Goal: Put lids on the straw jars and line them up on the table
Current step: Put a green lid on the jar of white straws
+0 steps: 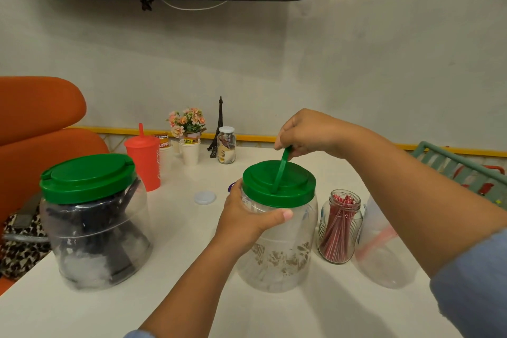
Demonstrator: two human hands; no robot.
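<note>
The centre jar (277, 261) stood upright on the tabletop (192, 269) with its green lid (296, 189) seated. The left hand (247, 217) gripped the wall just below the lid, fingers curled round it. The right hand (307, 132), directly above, pinched the raised handle (282, 167). The contents were pale and indistinct. The lidded jar (93, 241) on the left held dark straws. The glass jar (340, 230) of red straws stood uncapped, and a small loose lid (205, 197) lay nearer the left hand.

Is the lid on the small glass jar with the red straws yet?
No, the small glass jar stands with its threaded neck bare and the red straws showing at the open mouth.
</note>
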